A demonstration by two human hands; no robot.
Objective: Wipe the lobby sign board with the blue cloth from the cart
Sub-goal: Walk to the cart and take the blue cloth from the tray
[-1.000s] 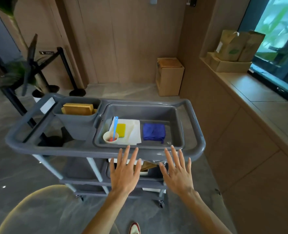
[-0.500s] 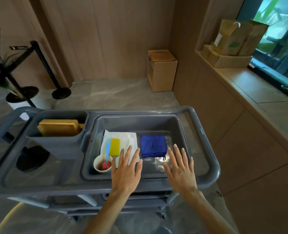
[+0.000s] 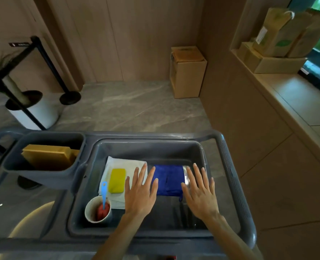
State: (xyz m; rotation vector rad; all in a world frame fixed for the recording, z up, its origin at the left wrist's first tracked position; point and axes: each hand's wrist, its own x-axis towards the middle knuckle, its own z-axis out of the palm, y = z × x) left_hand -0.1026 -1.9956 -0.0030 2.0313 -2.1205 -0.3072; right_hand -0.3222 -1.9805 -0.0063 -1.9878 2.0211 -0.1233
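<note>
A folded blue cloth (image 3: 168,179) lies in the grey tray (image 3: 147,145) on top of the grey cart (image 3: 234,184). My left hand (image 3: 140,192) hovers palm down at the cloth's left edge, fingers spread, holding nothing. On the cloth's right side my right hand (image 3: 200,192) is also flat and spread, empty. Both hands are over the tray, flanking the cloth. No sign board is in view.
In the tray lie a yellow sponge (image 3: 117,180) on white cloth (image 3: 125,162) and a cup (image 3: 97,210) with a blue tool. A grey bin (image 3: 42,166) holds a yellow board. A cardboard box (image 3: 188,71), stanchion base (image 3: 70,97), planter (image 3: 35,111) and window ledge (image 3: 286,94) surround the cart.
Both hands have moved forward from the cart's near rim into the tray, reaching either side of the blue cloth. The view has come closer over the cart.
</note>
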